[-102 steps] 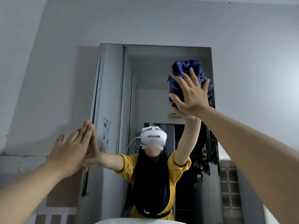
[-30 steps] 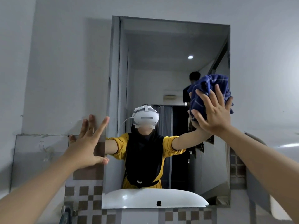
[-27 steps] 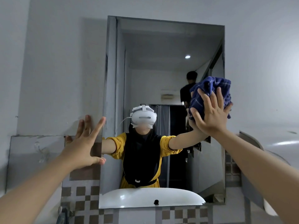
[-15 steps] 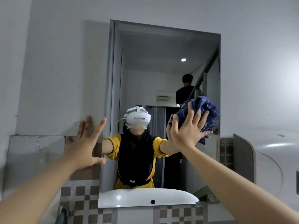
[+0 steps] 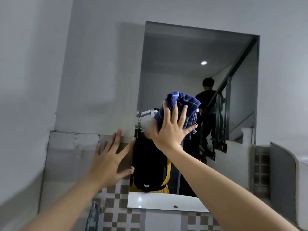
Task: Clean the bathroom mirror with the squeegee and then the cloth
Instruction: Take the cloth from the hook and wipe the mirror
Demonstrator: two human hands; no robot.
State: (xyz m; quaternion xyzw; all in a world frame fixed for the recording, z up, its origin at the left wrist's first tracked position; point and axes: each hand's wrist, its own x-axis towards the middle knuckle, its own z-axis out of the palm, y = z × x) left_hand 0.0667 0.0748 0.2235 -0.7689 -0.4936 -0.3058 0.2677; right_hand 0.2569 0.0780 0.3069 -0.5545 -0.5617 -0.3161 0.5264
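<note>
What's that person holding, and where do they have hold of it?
The right hand presses a bunched dark blue checked cloth against the mirror, fingers spread over its back.

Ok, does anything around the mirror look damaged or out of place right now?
Only one thing: the wall panel left of the mirror has a ragged, chipped top edge where it meets the paint. The right hand presses the blue cloth on the glass; the left hand braces flat beside it.

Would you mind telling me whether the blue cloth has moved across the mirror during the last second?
Yes. The cloth, pressed by the right hand, has gone from the mirror's right edge leftward and down, toward its lower left.
</note>
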